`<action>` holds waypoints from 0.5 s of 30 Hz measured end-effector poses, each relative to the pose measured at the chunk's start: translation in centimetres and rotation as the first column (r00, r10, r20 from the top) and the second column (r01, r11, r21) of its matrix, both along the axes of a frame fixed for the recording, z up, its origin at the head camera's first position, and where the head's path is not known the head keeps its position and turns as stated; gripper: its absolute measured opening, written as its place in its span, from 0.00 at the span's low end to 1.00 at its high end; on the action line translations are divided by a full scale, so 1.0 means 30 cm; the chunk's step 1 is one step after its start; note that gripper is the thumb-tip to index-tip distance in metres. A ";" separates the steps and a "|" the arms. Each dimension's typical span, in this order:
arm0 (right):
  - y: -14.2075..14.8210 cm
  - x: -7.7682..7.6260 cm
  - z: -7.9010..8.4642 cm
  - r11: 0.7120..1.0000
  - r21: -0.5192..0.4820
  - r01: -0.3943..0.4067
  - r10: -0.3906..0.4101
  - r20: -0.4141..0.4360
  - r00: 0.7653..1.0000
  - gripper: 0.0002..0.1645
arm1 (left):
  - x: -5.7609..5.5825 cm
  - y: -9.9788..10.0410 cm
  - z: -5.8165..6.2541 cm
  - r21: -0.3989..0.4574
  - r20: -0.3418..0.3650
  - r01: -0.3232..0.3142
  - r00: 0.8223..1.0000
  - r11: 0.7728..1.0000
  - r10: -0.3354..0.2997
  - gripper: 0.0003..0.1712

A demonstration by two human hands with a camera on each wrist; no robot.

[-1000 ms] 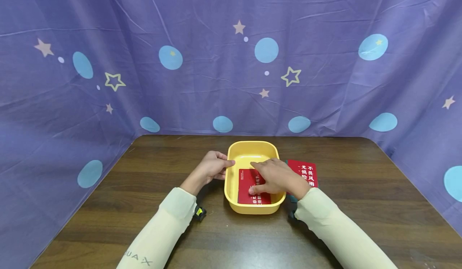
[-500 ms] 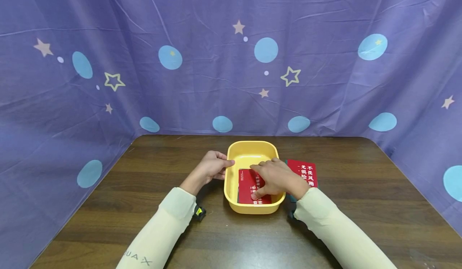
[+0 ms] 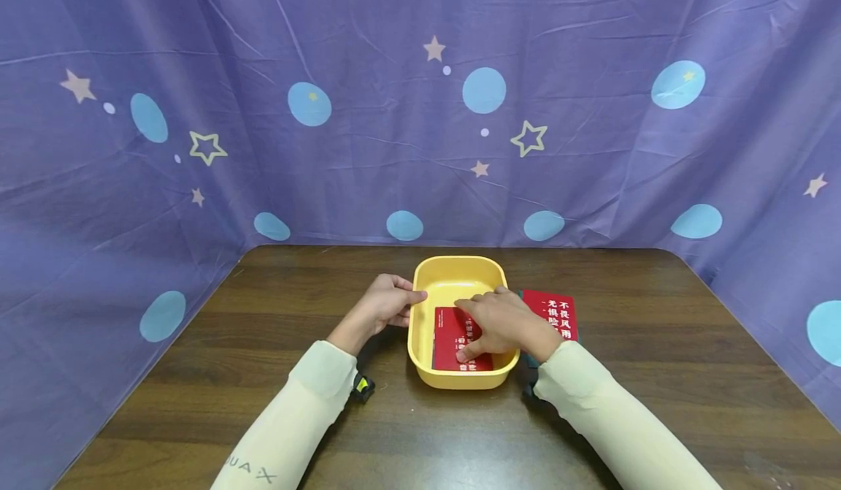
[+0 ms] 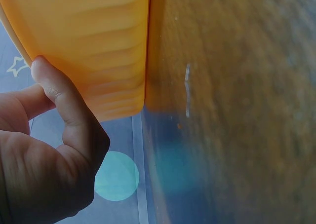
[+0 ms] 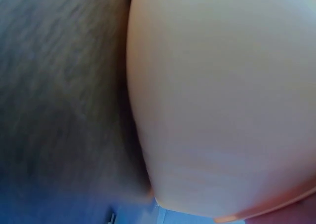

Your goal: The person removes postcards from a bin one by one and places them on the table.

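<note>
A yellow plastic bin (image 3: 420, 344) sits on the table, also filling much of the left wrist view as an orange wall (image 4: 108, 46). My left hand (image 3: 386, 301) pinches its left rim, thumb over the edge. Inside the near half lies a red booklet (image 3: 447, 340) with white characters. Over the bin's right rim reaches my right hand (image 3: 502, 323), thumb and fingers spread across the booklet and covering its right part. The thumb tip lies over the booklet's printed face. In the right wrist view, the bin's pale outer wall (image 5: 222, 95) hides this hand.
A second red booklet (image 3: 550, 311) with white characters and a teal edge lies on the table right of the bin, partly behind my right wrist. The wooden table (image 3: 289, 300) ends at a purple curtain (image 3: 368, 110) with stars and blue dots.
My right thumb has shifted slightly toward the near right over the booklet, closer to the fingers. The left hand, bin and both booklets stay in place.
</note>
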State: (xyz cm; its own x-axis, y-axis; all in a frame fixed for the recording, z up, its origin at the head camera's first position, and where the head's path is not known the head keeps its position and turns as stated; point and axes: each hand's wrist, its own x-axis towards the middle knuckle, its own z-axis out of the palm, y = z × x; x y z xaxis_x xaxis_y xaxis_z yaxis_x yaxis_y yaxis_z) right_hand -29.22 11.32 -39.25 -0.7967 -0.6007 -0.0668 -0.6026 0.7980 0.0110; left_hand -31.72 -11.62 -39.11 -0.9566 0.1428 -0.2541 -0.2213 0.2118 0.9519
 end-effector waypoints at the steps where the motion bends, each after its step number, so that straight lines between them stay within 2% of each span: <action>1: 0.000 0.001 -0.001 1.000 -0.001 0.002 -0.002 -0.005 1.000 0.59 | 0.000 0.000 -0.001 0.002 0.001 0.001 1.000 1.000 -0.001 0.17; 15: -0.001 0.002 0.002 1.000 0.006 0.007 -0.007 -0.017 1.000 0.58 | -0.003 -0.001 -0.003 -0.005 -0.006 0.003 1.000 1.000 -0.003 0.17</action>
State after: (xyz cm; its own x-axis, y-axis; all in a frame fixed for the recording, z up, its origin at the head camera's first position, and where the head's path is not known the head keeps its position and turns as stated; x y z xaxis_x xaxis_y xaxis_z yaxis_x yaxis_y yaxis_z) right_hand -29.16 11.29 -39.19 -0.8018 -0.5948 -0.0567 -0.5968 0.8020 0.0259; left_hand -31.80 -11.64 -39.20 -0.9576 0.1446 -0.2494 -0.2152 0.2168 0.9522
